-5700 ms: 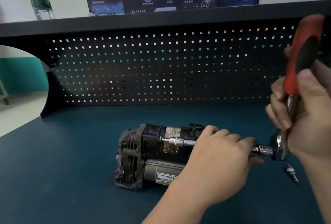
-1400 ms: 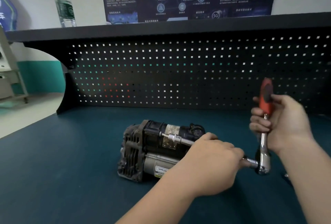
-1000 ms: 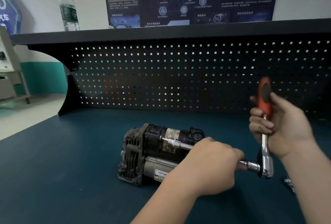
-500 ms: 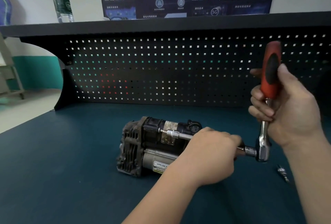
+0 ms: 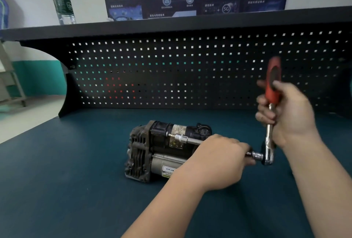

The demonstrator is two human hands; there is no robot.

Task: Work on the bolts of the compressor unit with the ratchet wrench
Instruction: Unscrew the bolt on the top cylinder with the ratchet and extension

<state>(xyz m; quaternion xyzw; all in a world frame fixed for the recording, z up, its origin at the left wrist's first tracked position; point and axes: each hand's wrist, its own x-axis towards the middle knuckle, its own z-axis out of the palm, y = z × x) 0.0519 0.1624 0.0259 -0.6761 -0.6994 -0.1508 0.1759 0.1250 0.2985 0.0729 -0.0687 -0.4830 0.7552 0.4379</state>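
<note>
One grimy compressor unit (image 5: 163,150) lying sideways

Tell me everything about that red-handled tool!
It is a ratchet wrench: red-and-black grip, shiny metal shaft and head. It stands nearly upright above the table, gripped by the right hand. A long extension bar runs sideways from its head to the compressor unit, held midway by the left hand.

The scene is seen through one wide-angle head camera, aimed forward and down from just behind the forearms. The bench (image 5: 57,190) is viewed from close by, with the pegboard (image 5: 171,70) faced squarely and the shelf (image 5: 133,28) bowed by the lens. No second view is given.
</note>
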